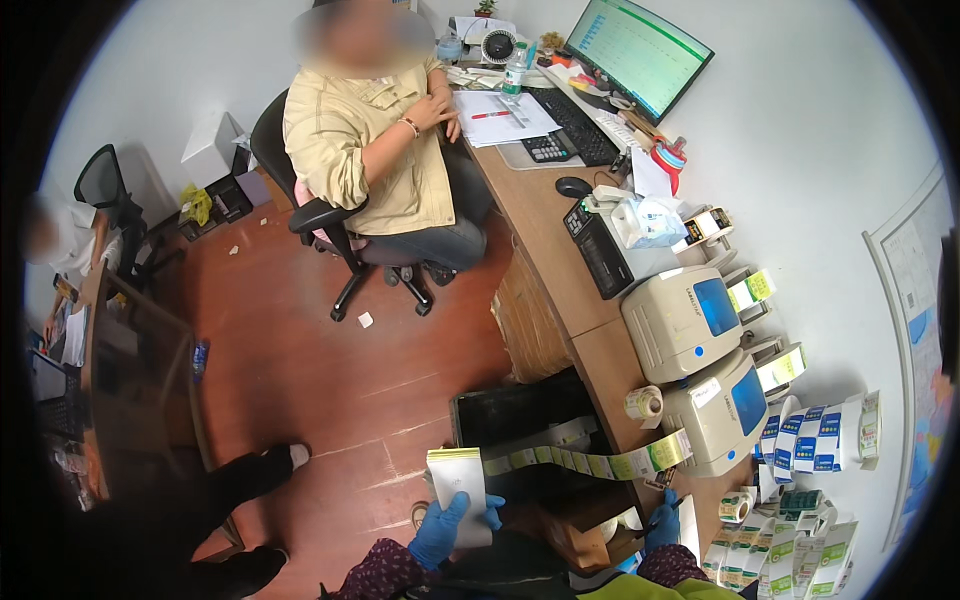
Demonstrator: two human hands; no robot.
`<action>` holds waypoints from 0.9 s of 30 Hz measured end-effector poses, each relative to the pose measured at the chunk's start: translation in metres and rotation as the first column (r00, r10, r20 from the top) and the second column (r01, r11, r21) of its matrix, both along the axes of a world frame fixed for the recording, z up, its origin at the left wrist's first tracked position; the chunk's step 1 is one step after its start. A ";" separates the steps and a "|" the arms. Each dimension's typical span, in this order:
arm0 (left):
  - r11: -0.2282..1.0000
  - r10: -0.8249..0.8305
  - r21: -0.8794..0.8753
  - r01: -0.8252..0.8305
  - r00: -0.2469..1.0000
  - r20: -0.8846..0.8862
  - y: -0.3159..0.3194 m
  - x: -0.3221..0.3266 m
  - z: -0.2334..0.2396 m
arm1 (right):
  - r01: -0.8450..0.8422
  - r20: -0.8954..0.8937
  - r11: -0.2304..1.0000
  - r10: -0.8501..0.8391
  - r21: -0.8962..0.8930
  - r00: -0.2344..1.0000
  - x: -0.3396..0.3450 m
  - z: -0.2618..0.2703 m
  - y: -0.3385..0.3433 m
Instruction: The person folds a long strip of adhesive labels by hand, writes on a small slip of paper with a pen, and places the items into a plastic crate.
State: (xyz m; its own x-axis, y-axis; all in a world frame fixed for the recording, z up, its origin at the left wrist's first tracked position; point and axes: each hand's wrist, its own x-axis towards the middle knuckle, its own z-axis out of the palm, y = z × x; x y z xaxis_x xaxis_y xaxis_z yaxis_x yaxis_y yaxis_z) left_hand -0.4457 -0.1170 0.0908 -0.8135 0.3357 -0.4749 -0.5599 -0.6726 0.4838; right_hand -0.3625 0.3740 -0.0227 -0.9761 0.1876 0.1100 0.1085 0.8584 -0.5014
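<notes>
My left hand, in a blue glove, grips a thick stack of folded labels. Its top face is white with a small handwritten mark, and yellow-green edges show at its far end. A strip of green and white labels runs from the nearer label printer over a black crate to behind the stack; whether it joins the stack is hidden. Also gloved in blue, my right hand holds a dark pen at the desk edge, beside a white sheet.
Another label printer stands farther along the desk. Label rolls crowd the right side. An open cardboard box sits below the desk edge. A seated person faces the desk; another person's legs stand at left.
</notes>
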 end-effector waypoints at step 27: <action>0.995 0.004 0.100 0.001 0.999 -0.045 0.071 0.043 -0.058 | -0.033 -0.115 0.986 0.014 -0.160 0.993 -0.005 0.025 -0.025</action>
State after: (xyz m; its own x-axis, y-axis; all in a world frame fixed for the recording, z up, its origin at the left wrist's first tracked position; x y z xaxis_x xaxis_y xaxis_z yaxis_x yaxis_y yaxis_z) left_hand -0.4029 -0.0465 0.0328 -0.8338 0.3785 -0.4020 -0.5381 -0.7200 0.4383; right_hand -0.3673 0.3490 0.0018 -0.9634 0.1892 0.1897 0.0242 0.7665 -0.6418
